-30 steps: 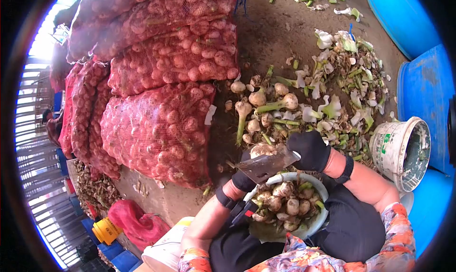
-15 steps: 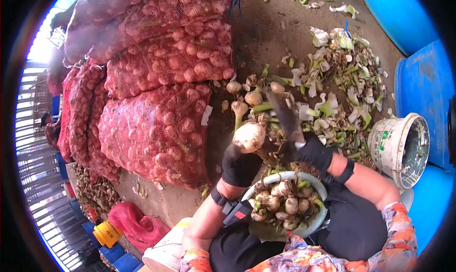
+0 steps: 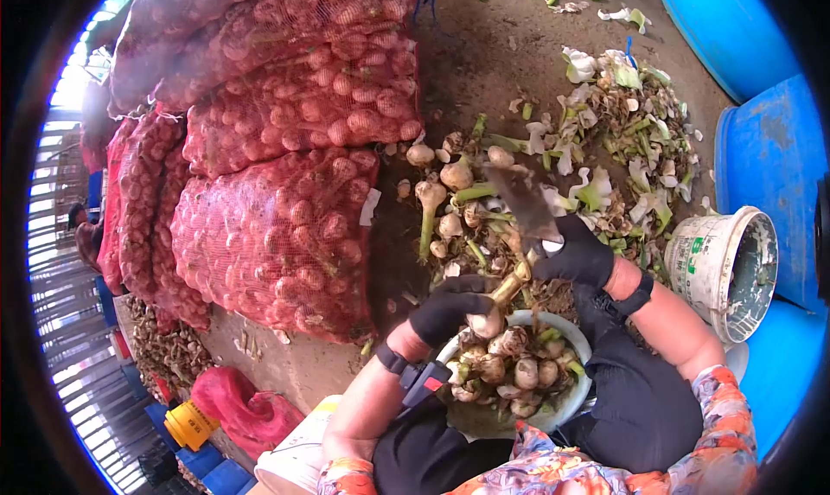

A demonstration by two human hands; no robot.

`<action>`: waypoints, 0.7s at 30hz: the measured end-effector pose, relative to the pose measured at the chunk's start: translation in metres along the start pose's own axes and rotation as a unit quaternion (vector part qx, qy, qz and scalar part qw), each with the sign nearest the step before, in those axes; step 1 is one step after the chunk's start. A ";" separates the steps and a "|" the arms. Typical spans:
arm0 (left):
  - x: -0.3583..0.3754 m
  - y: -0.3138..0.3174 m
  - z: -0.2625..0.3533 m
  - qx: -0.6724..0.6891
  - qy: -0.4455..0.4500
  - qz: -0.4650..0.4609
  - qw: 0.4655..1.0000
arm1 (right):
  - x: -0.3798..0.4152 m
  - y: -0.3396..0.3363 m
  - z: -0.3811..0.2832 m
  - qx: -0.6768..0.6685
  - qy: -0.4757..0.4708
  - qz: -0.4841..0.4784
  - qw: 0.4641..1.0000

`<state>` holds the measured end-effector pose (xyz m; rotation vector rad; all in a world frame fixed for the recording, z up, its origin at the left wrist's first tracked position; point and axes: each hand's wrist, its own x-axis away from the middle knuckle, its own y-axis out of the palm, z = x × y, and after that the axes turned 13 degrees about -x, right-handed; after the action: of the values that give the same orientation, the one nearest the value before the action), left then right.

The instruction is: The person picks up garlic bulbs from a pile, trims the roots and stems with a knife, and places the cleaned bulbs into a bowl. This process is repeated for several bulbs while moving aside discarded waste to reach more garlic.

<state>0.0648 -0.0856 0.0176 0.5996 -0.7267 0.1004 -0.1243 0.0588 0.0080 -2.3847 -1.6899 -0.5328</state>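
My left hand [image 3: 450,309], in a dark glove, is closed around a garlic bulb [image 3: 486,324] just above the rim of a pale bowl [image 3: 586,344]. The bulb's thick stem points up and right toward the other hand. My right hand [image 3: 577,253], also gloved, grips a knife [image 3: 523,205] whose dark, broad blade points up and left beside the stem. Several trimmed bulbs [image 3: 526,372] lie in the bowl between my legs. Loose bulbs with stems [image 3: 430,192] are on the ground beyond my hands.
Red mesh sacks of bulbs [image 3: 277,236] are stacked at the left. Leaf and stem scraps [image 3: 644,149] cover ground ahead and right. A white bucket [image 3: 692,266] lies tilted near blue barrels [image 3: 769,166]. A pink mesh sack [image 3: 246,408] and yellow container [image 3: 190,424] are lower left.
My left hand has moved down toward the bowl, and the bulb is now held low with its stem upward. The knife hand has shifted slightly right and up.
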 end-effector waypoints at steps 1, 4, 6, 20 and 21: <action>-0.006 -0.003 -0.009 0.001 0.000 0.000 1.000 | -0.001 0.001 0.001 -0.035 0.015 -0.033 0.999; -0.014 -0.006 -0.014 -0.058 0.013 0.049 0.997 | -0.002 0.001 -0.008 0.066 -0.010 0.042 0.997; -0.016 -0.008 -0.012 -0.099 0.045 0.089 0.990 | 0.000 0.003 -0.006 0.066 -0.021 0.115 0.991; -0.037 -0.071 -0.006 -0.451 0.099 0.330 0.823 | -0.002 -0.013 0.101 0.122 0.135 0.003 0.983; -0.054 -0.086 0.002 -0.527 0.104 0.428 0.727 | -0.003 -0.015 0.112 0.118 0.017 0.045 0.992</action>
<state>0.0476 -0.1519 -0.0580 -0.8815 -0.6634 0.5577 -0.1183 0.0995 -0.0978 -2.2557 -1.5276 -0.3370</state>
